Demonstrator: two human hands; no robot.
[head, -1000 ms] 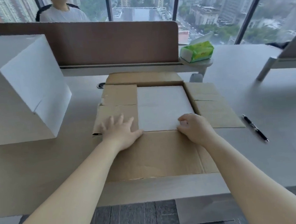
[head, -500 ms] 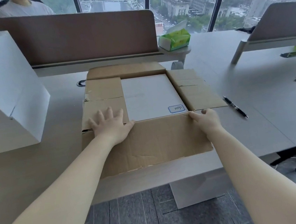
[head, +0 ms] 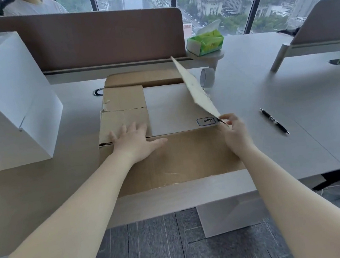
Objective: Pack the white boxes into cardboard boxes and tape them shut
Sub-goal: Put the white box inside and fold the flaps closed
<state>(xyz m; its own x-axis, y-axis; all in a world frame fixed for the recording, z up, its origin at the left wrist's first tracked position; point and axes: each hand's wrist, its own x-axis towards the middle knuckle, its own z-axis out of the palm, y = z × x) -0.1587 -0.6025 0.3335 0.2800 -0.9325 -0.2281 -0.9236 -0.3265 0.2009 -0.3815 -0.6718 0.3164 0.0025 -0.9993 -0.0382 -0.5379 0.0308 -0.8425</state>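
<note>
Folding the raised right flap (head: 194, 90) over the white box (head: 169, 108), her right hand (head: 235, 132) pinches its corner; the left hand (head: 133, 141), fingers spread flat, should keep the left flap (head: 124, 112) pinned

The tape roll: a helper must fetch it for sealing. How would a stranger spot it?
Find the open cardboard box mid-desk. Just past its far right corner, under the small round shelf holding green tissues, the tape roll stands on edge: the only pale ring there.
</note>
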